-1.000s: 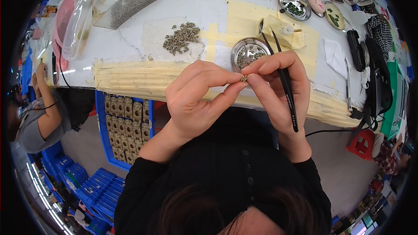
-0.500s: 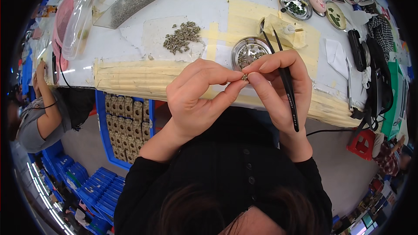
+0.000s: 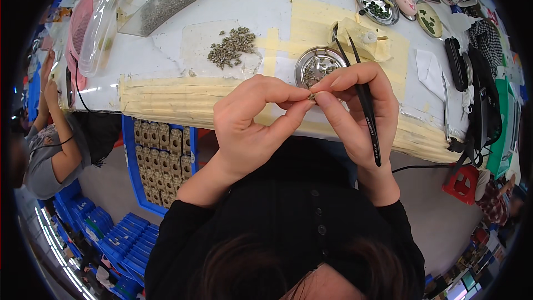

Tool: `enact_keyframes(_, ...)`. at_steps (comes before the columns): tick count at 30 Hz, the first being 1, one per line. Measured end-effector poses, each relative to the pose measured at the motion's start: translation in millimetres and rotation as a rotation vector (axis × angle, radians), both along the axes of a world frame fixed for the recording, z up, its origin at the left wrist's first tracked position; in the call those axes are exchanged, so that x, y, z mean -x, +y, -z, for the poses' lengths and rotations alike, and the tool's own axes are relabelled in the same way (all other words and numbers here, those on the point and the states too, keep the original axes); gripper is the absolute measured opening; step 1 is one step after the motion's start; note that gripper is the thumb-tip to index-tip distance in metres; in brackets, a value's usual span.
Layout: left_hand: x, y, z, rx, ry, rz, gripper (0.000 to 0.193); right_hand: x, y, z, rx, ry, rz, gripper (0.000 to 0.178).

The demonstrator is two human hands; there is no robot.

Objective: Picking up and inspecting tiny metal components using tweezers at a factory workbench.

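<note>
Thumb and forefinger of my left hand point(image 3: 252, 116) pinch a tiny metallic part point(image 3: 312, 98), and the fingertips of my right hand point(image 3: 361, 111) meet them on its other side. Fingers cover most of the part, so its kind does not show. Black tweezers point(image 3: 367, 119) are tucked in my right hand, tips pointing away from me. Just beyond the fingertips stands a round steel dish point(image 3: 300, 72) with small metallic pieces in it. A heap of similar small parts point(image 3: 230, 48) lies on a clear sheet, left of the dish.
Yellow tape pads the table's front edge point(image 3: 166, 95). A clear bin of grey granules point(image 3: 183, 1) stands far left. At the far right are a dish of dark green pieces point(image 3: 377, 10) and a black case point(image 3: 455, 64). A blue crate point(image 3: 191, 153) sits below the table; a co-worker point(image 3: 61, 153) is leftward.
My hands stay nearly in place, with the fingertips shifting slightly around the small part and covering more of it. The co-worker at left has raised their hands.
</note>
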State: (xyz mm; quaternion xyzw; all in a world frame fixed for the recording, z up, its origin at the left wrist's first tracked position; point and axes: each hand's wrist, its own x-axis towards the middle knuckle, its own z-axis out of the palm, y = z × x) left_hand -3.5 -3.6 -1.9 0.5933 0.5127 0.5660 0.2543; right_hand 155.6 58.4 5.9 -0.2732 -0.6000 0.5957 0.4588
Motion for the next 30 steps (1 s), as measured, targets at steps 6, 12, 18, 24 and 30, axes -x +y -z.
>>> enact_keyframes(6,0.1,-2.7,-3.0,0.25,-0.271,0.08,0.015,-0.5,0.4,1.1,-0.06,0.006,0.018,0.016)
enact_keyframes(12,-0.4,-3.5,-1.1,0.295,-0.389,0.089,0.012,-0.8,-0.8,2.3,-0.104,-0.026,0.004,0.015)
enact_keyframes(18,-2.6,-4.6,1.4,0.322,-0.492,0.074,0.013,-0.4,-2.8,2.9,-0.116,-0.032,0.017,0.016)
enact_keyframes(24,-2.1,-4.0,2.3,0.264,-0.413,0.083,0.012,-0.2,-2.0,6.0,-0.165,-0.05,0.036,0.018)
enact_keyframes(30,-1.8,-5.2,-0.1,0.344,-0.544,0.113,0.011,-0.9,-1.3,8.5,-0.272,-0.095,0.069,0.017)
